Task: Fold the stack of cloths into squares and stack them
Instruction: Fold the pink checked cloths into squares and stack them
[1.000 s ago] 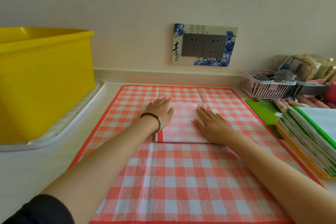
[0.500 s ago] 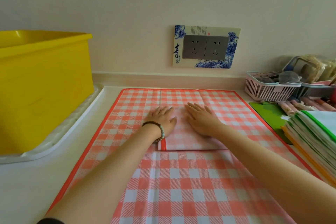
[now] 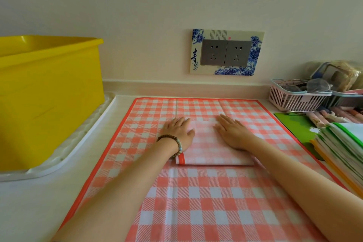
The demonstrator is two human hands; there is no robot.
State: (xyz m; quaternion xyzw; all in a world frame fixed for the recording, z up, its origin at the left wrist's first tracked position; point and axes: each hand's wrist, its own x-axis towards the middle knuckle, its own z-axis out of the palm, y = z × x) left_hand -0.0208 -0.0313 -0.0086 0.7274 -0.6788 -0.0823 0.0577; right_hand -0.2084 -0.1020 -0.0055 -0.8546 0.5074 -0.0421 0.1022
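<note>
Folded red-and-white checked cloth [image 3: 212, 151], a near-square packet with an orange hem showing at its near left corner, lies in the head view on a large red-and-white checked cloth with an orange border [image 3: 196, 202]. That larger cloth is spread flat over the middle of the pale surface [image 3: 29, 202], its far hem close to the surface's back edge. The packet sits in the far half of the spread cloth, roughly midway between the surface's left and right edges.

Both hands lie on it palm down with fingers straight, gripping nothing. The left hand [image 3: 178, 131], with a beaded bracelet [image 3: 177, 144] at the wrist, covers the packet's left edge and overlaps onto the spread cloth. The right hand [image 3: 232, 133] rests on the packet's right half. They are apart, with bare cloth between them.

I judge this to be pressing: flattening the layers so the creases set and the square keeps its shape before it goes to a stack. Flat palms spread the load and avoid dragging thin layers out of line, as pinching might.

At the right edge of the surface a pile of flat cloths with green, white and orange edges [image 3: 341, 147] waits, probably the supply yet to fold. No stack of finished squares can be made out. Near the left edge a yellow plastic tub [image 3: 49, 94] stands in a white ribbed tray [image 3: 64, 155], well apart from the work. A pink slotted basket [image 3: 294, 100] occupies the far right corner.
</note>
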